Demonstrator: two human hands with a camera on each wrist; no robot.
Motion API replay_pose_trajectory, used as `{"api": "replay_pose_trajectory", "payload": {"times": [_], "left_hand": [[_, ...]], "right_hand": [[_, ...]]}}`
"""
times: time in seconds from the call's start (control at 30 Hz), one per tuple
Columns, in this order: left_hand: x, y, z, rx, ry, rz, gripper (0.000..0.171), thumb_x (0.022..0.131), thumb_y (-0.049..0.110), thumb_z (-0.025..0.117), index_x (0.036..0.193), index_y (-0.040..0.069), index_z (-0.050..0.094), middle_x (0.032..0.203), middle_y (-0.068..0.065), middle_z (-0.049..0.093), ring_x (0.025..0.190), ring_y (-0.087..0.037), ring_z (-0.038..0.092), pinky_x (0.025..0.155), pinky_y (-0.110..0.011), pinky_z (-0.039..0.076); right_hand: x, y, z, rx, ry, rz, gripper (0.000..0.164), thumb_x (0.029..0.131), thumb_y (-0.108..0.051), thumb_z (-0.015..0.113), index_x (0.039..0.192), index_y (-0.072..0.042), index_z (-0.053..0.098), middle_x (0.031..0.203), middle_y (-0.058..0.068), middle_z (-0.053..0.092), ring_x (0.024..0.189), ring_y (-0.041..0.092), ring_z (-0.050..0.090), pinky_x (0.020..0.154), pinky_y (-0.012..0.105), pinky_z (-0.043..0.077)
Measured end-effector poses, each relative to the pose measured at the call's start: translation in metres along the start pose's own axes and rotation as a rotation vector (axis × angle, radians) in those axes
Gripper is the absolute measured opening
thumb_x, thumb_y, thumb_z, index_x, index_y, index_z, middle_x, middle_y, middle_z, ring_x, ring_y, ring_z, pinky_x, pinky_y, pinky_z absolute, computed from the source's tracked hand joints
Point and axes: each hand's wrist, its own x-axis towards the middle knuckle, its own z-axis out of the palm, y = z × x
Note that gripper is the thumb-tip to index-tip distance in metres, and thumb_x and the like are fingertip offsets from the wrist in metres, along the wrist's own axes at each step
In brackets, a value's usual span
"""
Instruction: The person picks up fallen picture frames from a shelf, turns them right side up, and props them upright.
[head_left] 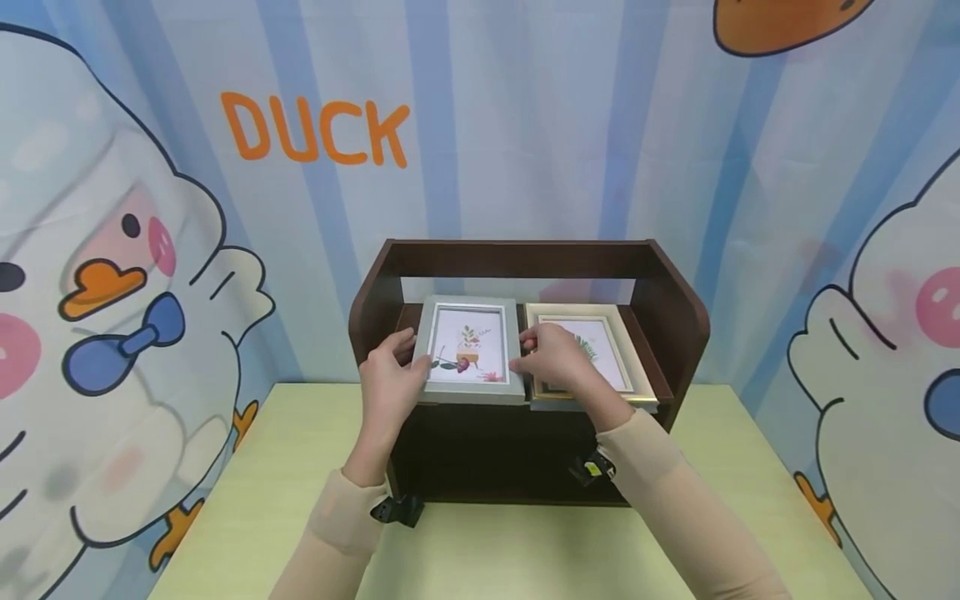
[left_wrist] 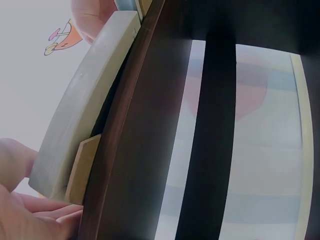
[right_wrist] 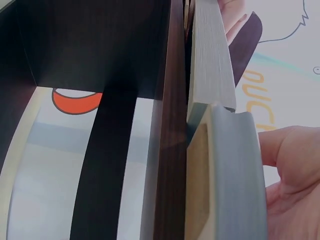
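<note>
A silver picture frame [head_left: 514, 358] with a plant print lies face up on the left half of a dark brown wooden shelf [head_left: 525, 258]. My left hand [head_left: 392, 375] holds its left edge, thumb toward the front; in the left wrist view, the thumb and fingers sit around the frame's [left_wrist: 85, 100] corner. At its right edge, my right hand [head_left: 562, 358] grips with thumb and fingers, reaching over a gold-edged picture frame [head_left: 633, 354]. That second frame lies beside it on the right, partly hidden by this hand.
The shelf has raised sides and a back rail. It stands on a pale yellow table [head_left: 300, 450], before a blue striped curtain [head_left: 517, 125] with duck drawings. In the left wrist view, a tan board piece [left_wrist: 83, 170] shows under the silver frame.
</note>
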Motion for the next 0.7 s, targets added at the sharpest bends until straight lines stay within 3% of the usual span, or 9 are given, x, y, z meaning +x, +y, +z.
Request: {"api": "replay_pose_trajectory", "payload": {"times": [0.17,0.4,0.7], "left_hand": [[-0.003,-0.003,0.002,-0.066,0.023,0.024,0.045,0.085,0.010,0.068,0.128,0.001,0.056,0.124,-0.017,0.062,0.109,-0.030,0.063,0.089,-0.038,0.053],[-0.006,-0.002,0.001,-0.128,0.078,0.056,0.045,0.086,0.009,0.068,0.129,0.003,0.057,0.126,-0.015,0.062,0.111,-0.029,0.063,0.091,-0.036,0.051],[-0.003,-0.002,0.005,-0.241,0.146,0.135,0.046,0.085,0.004,0.067,0.130,0.003,0.057,0.126,-0.015,0.062,0.112,-0.026,0.062,0.092,-0.032,0.051]], "right_hand": [[-0.002,-0.003,0.001,0.007,0.025,0.005,0.048,0.081,-0.017,0.073,0.123,0.003,0.058,0.094,0.006,0.058,0.086,0.019,0.052,0.078,0.032,0.045],[-0.006,-0.009,0.000,0.008,0.021,0.004,0.049,0.082,-0.016,0.071,0.125,0.003,0.055,0.116,0.016,0.062,0.109,0.028,0.058,0.094,0.039,0.047],[-0.006,-0.011,0.005,0.149,0.103,0.001,0.053,0.084,-0.010,0.068,0.132,0.001,0.049,0.124,0.016,0.060,0.115,0.028,0.058,0.094,0.039,0.050]]}}
